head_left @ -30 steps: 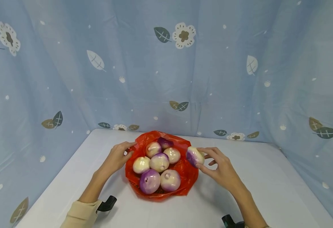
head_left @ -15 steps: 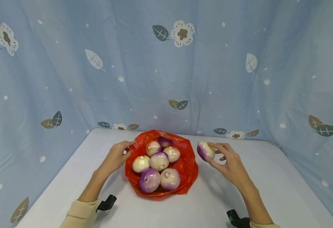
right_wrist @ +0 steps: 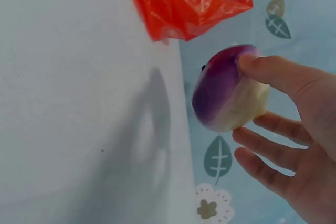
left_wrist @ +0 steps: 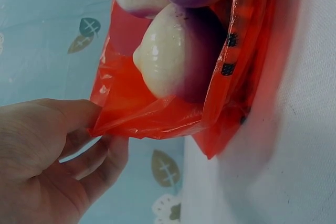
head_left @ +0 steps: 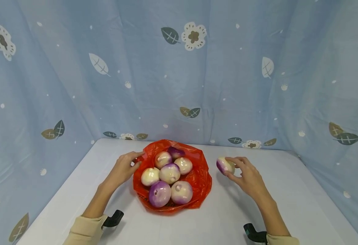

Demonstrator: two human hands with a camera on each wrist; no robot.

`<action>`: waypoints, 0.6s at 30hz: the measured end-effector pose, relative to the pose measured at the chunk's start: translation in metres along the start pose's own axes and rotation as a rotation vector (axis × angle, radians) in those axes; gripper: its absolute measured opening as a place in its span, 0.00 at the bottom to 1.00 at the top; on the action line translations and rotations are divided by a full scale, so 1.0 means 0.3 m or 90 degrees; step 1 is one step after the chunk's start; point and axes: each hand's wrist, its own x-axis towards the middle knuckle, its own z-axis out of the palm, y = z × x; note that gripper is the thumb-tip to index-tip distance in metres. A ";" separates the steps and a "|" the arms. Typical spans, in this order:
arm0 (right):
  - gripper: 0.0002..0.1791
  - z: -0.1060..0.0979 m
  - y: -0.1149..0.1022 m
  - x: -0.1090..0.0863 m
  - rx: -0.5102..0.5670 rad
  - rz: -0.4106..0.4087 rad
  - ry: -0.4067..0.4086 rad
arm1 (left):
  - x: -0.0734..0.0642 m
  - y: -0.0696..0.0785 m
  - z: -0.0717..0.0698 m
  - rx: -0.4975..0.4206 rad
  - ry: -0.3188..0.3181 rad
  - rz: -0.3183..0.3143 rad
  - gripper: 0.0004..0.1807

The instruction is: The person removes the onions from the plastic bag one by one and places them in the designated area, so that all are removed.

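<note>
A red plastic bag [head_left: 201, 183], its mouth spread wide, sits on the table with several glossy purple-and-white turnips [head_left: 169, 173] inside. At the bag's left edge, my left hand [head_left: 123, 169] pinches the plastic rim between thumb and fingers, as the left wrist view shows. To the right of the bag, my right hand [head_left: 248, 177] holds a single turnip [head_left: 224, 165] by thumb and fingertips. In the right wrist view this turnip [right_wrist: 223, 95] has its purple side toward the table, apart from the bag, and a shadow lies on the tabletop beside it.
A white table [head_left: 289, 197] carries everything. Behind and at both sides hangs a blue curtain [head_left: 154, 68] with leaves and flowers on it. Black wrist mounts [head_left: 114, 218] stick out near the sleeves [head_left: 85, 229]. A dark purple piece [head_left: 176, 152] lies at the bag's back.
My right hand has carried the turnip from the bag's right rim out to the right, away from the bag. My left hand stays at the bag's left edge.
</note>
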 end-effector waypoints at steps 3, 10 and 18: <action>0.29 0.013 0.015 -0.006 -0.007 0.012 -0.016 | -0.001 0.002 0.002 -0.003 0.003 0.000 0.20; 0.29 0.036 0.031 -0.008 -0.015 0.037 -0.049 | -0.006 0.004 0.003 -0.003 0.004 -0.003 0.20; 0.30 0.052 0.036 -0.012 -0.027 0.055 -0.053 | -0.005 0.009 -0.001 -0.006 -0.003 -0.007 0.20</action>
